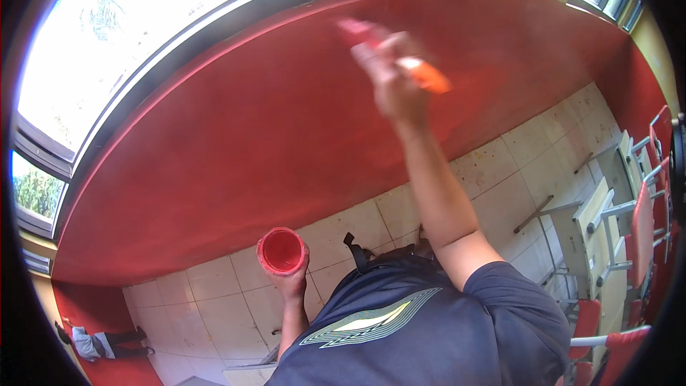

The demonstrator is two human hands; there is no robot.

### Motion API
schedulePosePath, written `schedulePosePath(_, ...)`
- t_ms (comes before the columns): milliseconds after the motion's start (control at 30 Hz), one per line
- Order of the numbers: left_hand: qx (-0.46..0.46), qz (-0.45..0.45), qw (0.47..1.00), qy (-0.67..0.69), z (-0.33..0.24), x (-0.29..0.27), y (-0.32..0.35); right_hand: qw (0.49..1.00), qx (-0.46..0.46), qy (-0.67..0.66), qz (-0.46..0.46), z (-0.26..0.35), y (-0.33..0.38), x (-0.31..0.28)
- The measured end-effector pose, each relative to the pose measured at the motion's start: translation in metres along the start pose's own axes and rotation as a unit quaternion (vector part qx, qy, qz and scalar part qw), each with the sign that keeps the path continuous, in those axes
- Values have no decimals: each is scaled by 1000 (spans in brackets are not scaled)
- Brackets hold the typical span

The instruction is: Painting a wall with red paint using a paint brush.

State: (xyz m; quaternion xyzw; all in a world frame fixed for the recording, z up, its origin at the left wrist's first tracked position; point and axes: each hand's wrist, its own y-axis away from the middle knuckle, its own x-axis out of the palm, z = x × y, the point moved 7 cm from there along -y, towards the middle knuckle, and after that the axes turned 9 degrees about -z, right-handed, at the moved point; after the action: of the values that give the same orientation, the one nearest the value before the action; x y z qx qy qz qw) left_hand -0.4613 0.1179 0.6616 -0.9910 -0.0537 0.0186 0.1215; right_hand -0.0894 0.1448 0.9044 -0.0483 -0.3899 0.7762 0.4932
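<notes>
My right hand [396,75] is raised in front of the red wall [257,136], its fingers closed around a paintbrush [427,76] with an orange and white handle. Motion smears the brush and the fingers. The red-coated bristle end points up and left, near the upper part of the wall; whether it touches the surface I cannot tell. Lower down, my left hand [291,283] grips a round tub [282,251] from below and the side. Red paint covers its rim and inner wall, and its opening faces up.
A dark-framed window [193,36] runs along the upper left above the wall. Chairs with red seats [642,232] and pale desks [600,243] crowd the right side. Pale floor tiles [214,279] meet the wall's foot. Far at the lower left is another person [100,344].
</notes>
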Motion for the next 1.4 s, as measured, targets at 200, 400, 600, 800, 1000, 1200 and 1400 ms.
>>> schedulePosePath(200, -7, 5, 1000, -7, 19, -8, -2, 949, -149, 101, -260, -44, -58, -123)
schedulePosePath(400, -11, 42, 999, 12, 22, 8, -1, 970, -209, 122, -3, -20, 7, -15)
schedulePosePath(600, 39, 28, 999, -2, -22, 43, 10, 960, -88, -119, 239, -23, 41, -11)
schedulePosePath(800, 21, 63, 993, -96, -11, 60, 21, 969, -63, 209, -115, -180, -24, -245)
schedulePosePath(1000, -64, 77, 992, -79, 31, 65, 37, 937, -35, 1, -348, -300, -49, -372)
schedulePosePath(1200, -18, 73, 989, -125, -13, 118, 54, 974, 36, -224, 6, -197, 80, -173)
schedulePosePath(1400, 38, 85, 986, -138, -56, 193, 84, 935, 48, -344, 72, -250, 19, -244)
